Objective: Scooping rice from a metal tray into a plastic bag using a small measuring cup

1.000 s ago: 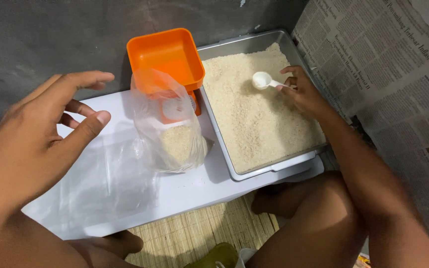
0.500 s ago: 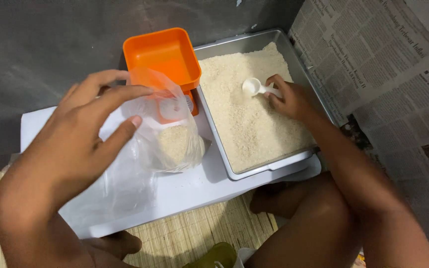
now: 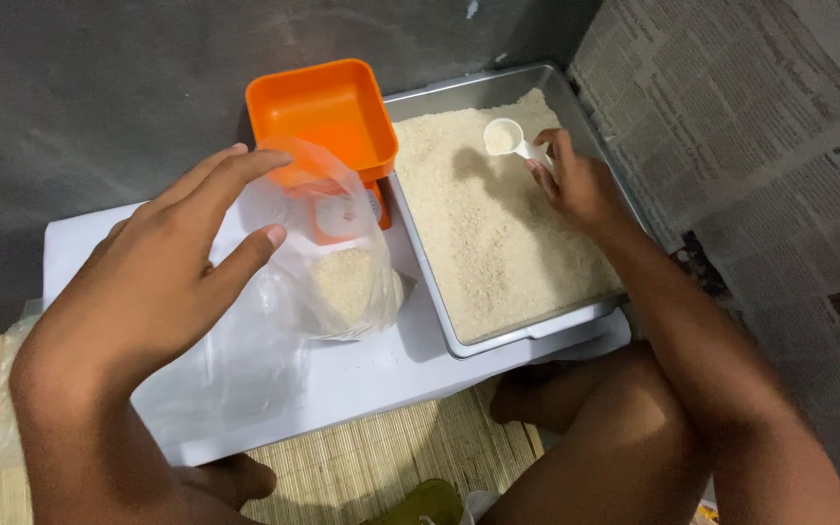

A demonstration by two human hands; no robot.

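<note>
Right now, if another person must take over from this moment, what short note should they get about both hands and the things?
Left hand: open, fingers spread at the mouth of the clear plastic bag; whether it grips the rim cannot be told.
Right hand: holds the small white scoop by its handle, over the rice in the metal tray.
Things: the bag sits on the white board beside the tray, in front of the orange container.
Done: some rice lies in the bag's bottom.
Left: the bag is far from full; the tray holds plenty of rice.
</note>
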